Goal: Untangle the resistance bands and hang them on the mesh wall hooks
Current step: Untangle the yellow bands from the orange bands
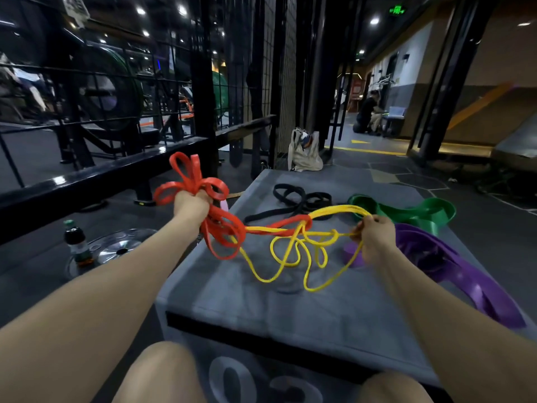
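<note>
Head view: left hand (191, 202) hides the red band (200, 181) bunch's middle.

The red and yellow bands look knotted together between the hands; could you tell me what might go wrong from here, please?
1. The left hand grips the red band and the right hand pinches the yellow band; pulling apart may tighten the knot.
2. A slipped grip could snap a band back.
3. Loose yellow loops hang just beside the purple band on the grey box and could snag it.
</note>
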Available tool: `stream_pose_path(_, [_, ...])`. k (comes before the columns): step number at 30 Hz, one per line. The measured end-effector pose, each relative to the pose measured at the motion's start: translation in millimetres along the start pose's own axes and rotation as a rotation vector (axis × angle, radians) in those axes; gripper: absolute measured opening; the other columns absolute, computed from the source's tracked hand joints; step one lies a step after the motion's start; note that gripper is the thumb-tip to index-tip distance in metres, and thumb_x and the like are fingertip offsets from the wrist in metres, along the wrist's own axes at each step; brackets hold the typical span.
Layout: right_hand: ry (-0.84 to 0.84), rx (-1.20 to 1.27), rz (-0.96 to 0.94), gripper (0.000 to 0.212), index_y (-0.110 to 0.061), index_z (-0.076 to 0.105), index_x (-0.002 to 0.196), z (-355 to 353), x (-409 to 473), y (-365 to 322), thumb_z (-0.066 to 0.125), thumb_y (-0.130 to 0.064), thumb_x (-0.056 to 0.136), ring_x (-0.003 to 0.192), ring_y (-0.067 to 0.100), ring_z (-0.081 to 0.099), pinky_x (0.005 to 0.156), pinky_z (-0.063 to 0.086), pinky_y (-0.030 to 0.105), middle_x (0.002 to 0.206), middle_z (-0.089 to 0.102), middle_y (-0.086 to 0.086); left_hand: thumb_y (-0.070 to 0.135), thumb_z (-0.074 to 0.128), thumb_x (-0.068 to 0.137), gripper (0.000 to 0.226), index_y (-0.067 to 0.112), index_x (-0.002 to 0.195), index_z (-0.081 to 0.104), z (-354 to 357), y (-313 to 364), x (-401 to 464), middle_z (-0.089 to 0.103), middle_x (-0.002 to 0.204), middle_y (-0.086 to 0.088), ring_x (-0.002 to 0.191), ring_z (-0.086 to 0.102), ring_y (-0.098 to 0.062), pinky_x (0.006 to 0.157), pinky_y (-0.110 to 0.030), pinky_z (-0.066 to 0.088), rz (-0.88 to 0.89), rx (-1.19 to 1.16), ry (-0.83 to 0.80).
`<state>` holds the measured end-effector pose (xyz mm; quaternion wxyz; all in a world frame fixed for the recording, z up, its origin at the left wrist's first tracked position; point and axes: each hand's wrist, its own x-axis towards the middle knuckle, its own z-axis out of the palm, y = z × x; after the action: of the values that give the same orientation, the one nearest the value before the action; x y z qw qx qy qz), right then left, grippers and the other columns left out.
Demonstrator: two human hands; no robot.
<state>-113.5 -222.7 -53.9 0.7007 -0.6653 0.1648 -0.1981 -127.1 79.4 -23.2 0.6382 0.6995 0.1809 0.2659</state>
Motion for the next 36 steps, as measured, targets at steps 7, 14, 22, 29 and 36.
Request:
stream_pose_path(7, [-0.194, -0.250, 0.072, 0.029, -0.006, 0.048, 0.065, -16, -9, 19, 0.064, -0.017, 0.087, 0.031, 0.014, 0.050, 0.030, 0.037, 0.015, 0.037, 0.053, 0.003, 0.012, 0.046, 0.092, 0.022, 0.013, 0.071, 0.054, -2, 5, 1, 0.053, 0.063, -0.002, 0.056, 0.049, -0.016, 0.050, -0.026, 0.038, -0.027, -0.013, 0.002])
stream_pose_path(14, [-0.003, -0.138, 0.326, 0.008, 0.007, 0.053, 0.081, -24, -5, 35, 0.048, 0.006, 0.088, 0.054, 0.028, 0.065, 0.053, 0.059, 0.037, 0.092, 0.065, 0.023, 0.016, 0.047, 0.095, 0.012, 0.010, 0.096, 0.058, -8, 1, -2, 0.057, 0.077, -0.004, 0.074, 0.056, -0.021, 0.075, -0.033, 0.045, -0.069, -0.135, 0.072])
stream_pose_path(22, [-0.540, -1.312, -0.354, 0.031, -0.003, 0.060, 0.112, 5, -46, 26, 0.059, -0.020, 0.086, 0.113, 0.031, 0.056, 0.088, 0.045, 0.034, 0.120, 0.062, 0.015, 0.012, 0.039, 0.099, 0.031, 0.014, 0.069, 0.044, 17, 22, -22, 0.042, 0.055, -0.002, 0.028, 0.043, -0.008, 0.035, -0.017, 0.039, -0.211, -0.490, -0.106])
stream_pose_path(29, [-0.791, -1.120, -0.538, 0.054, -0.019, 0.049, 0.134, 54, -68, 38, 0.045, 0.004, 0.085, 0.130, 0.026, 0.042, 0.102, 0.038, 0.031, 0.138, 0.047, 0.007, 0.015, 0.036, 0.100, 0.033, 0.014, 0.068, 0.046, 23, 33, -22, 0.045, 0.048, 0.002, 0.035, 0.044, -0.011, 0.038, -0.018, 0.041, -0.247, -0.535, -0.221])
stream_pose_path(36, [-0.900, -1.191, -0.383, 0.042, -0.015, 0.055, 0.128, 54, -76, 81, 0.042, -0.025, 0.089, 0.129, 0.022, 0.039, 0.104, 0.028, 0.028, 0.138, 0.047, 0.007, 0.014, 0.036, 0.099, 0.030, 0.015, 0.070, 0.044, 16, 30, -16, 0.046, 0.040, 0.005, 0.035, 0.044, -0.011, 0.040, -0.017, 0.040, -0.227, -0.573, -0.268])
